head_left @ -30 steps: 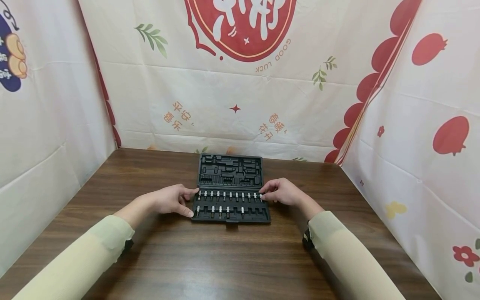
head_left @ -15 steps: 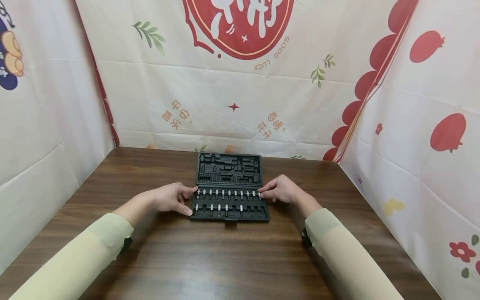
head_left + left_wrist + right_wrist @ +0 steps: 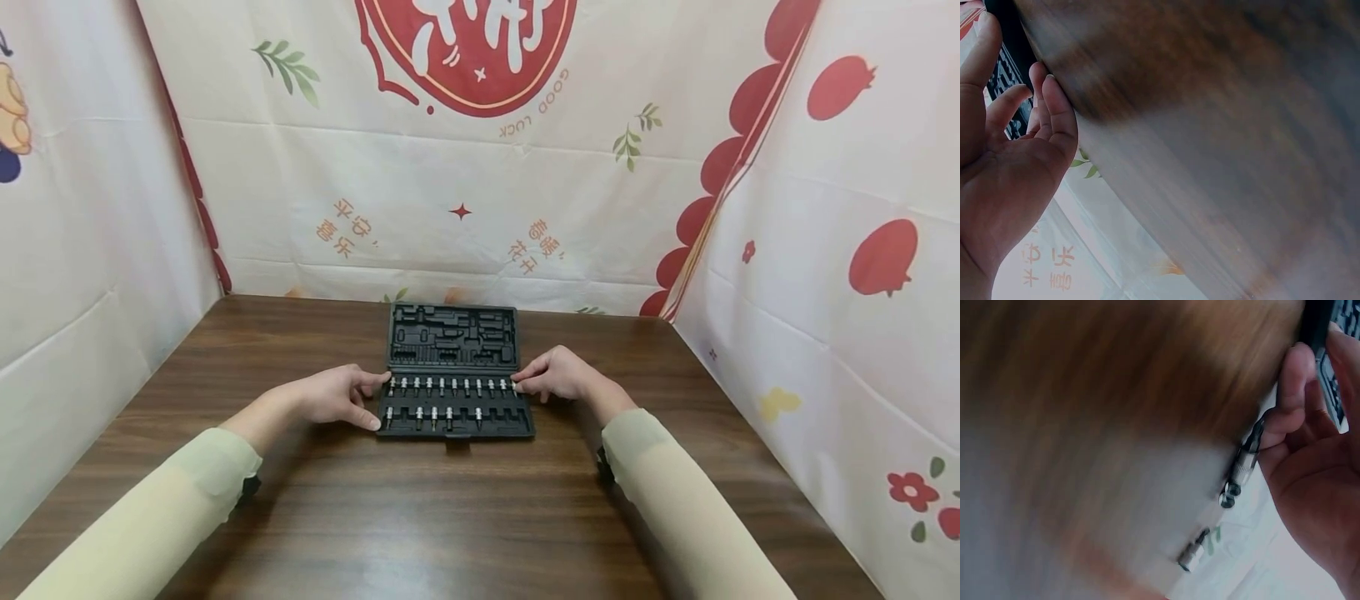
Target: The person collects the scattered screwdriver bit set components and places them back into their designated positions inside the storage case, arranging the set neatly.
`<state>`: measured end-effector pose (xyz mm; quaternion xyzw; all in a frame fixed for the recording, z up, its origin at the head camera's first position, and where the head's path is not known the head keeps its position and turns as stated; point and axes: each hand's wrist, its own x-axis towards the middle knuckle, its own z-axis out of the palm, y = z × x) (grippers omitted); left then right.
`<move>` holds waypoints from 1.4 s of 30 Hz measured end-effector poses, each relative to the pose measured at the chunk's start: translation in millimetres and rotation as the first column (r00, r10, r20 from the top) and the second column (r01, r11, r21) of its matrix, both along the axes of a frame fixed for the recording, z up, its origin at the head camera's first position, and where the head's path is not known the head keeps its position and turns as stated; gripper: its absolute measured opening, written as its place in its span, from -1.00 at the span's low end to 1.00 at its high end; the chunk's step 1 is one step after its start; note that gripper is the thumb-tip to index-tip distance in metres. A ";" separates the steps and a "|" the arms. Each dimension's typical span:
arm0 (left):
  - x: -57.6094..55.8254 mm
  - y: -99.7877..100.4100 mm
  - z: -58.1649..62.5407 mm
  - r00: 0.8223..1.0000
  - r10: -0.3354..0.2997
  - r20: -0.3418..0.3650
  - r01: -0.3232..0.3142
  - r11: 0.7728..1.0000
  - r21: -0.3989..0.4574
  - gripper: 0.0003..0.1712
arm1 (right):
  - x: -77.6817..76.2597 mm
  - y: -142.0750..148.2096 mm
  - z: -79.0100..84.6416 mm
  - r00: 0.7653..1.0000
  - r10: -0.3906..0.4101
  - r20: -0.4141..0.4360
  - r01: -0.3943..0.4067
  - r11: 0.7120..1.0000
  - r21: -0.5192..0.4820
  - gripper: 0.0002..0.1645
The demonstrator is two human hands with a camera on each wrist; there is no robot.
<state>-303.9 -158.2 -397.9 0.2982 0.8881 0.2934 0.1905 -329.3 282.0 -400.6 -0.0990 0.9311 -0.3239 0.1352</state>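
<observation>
A black socket-set case [image 3: 453, 428] lies unfolded on the table, its moulded lid at the back. Silver bit sockets [image 3: 441, 385] line its upper row, and several more stand in the lower row among bare slots. My left hand [image 3: 333, 395] rests against the case's left end, thumb at the front corner and forefinger farther back. At the upper row's right end, my right hand [image 3: 561, 374] pinches a bit socket [image 3: 515, 386], mostly covered by the fingertips. In the right wrist view two loose bit sockets [image 3: 1244, 464] lie on the table beyond this hand.
The dark wood table [image 3: 420, 525] runs back to a printed white cloth [image 3: 420, 183]. Similar cloth hangs at the left [image 3: 82, 217] and right [image 3: 817, 333].
The head view has shifted a little, so everything sits slightly farther left and higher. My right fingers have drawn closer together at the row's end; the left hand stays on the case.
</observation>
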 end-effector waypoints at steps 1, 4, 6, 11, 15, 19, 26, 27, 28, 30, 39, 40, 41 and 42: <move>-0.4 -0.1 -0.6 1.000 -0.003 -0.002 0.003 1.000 -0.003 0.11 | -0.2 0.5 -1.4 1.000 0.010 0.003 -0.010 1.000 -0.013 -0.85; -0.8 0.0 -1.6 1.000 -0.005 -0.006 0.005 1.000 -0.014 0.12 | -0.3 3.3 -4.8 0.999 0.039 0.012 -0.039 0.998 -0.056 -0.84; -1.3 0.2 -2.1 1.000 -0.001 -0.014 0.001 1.000 -0.019 0.12 | -0.9 5.0 -5.7 0.998 0.050 0.022 -0.049 0.996 -0.080 -0.81; -1.5 -0.9 -2.1 1.000 0.008 -0.016 -0.009 1.000 -0.013 0.13 | -5.3 6.2 -3.4 0.998 0.051 0.046 -0.047 0.995 -0.083 -0.77; -1.1 -0.5 -2.5 1.000 0.013 -0.007 -0.013 1.000 -0.009 0.13 | -8.0 4.1 0.3 0.997 0.042 0.062 -0.038 0.997 -0.065 -0.78; -0.3 0.0 -2.9 1.000 0.017 0.000 -0.017 1.000 -0.009 0.13 | -9.9 1.3 3.2 0.997 0.023 0.079 -0.020 0.999 -0.049 -0.79; 0.4 -0.9 -1.0 1.000 0.022 0.001 -0.022 1.000 -0.015 0.12 | -11.2 -0.6 3.1 0.990 -0.017 0.142 0.025 0.998 -0.050 -0.75; 0.6 -1.1 -0.6 1.000 0.023 0.001 -0.023 1.000 -0.017 0.12 | -11.2 -1.1 3.3 0.989 -0.021 0.148 0.028 0.998 -0.051 -0.74; 0.8 -1.6 -0.2 1.000 0.024 0.002 -0.024 1.000 -0.020 0.12 | -11.3 -1.8 3.4 0.988 -0.023 0.155 0.031 0.998 -0.052 -0.73; 1.0 -1.9 -0.2 1.000 0.026 0.007 -0.026 0.999 -0.024 0.12 | -11.4 -3.3 4.0 0.985 -0.029 0.169 0.038 0.998 -0.051 -0.72; 0.9 -1.4 0.9 1.000 0.010 -0.017 -0.011 1.000 -0.022 0.11 | -14.6 -6.7 6.4 0.972 -0.086 0.218 0.094 0.995 -0.026 -0.71; 0.9 -1.0 1.2 1.000 0.010 -0.016 -0.010 1.000 -0.023 0.11 | -14.7 -7.0 6.5 0.971 -0.091 0.222 0.100 0.995 -0.028 -0.71; 1.0 -0.6 1.4 1.000 0.011 -0.016 -0.011 1.000 -0.024 0.12 | -14.8 -6.9 6.8 0.969 -0.099 0.227 0.109 0.994 -0.029 -0.72; 1.1 -0.1 1.6 1.000 0.008 -0.016 -0.008 1.000 -0.022 0.11 | -14.7 -6.8 7.2 0.968 -0.105 0.230 0.115 0.993 -0.032 -0.72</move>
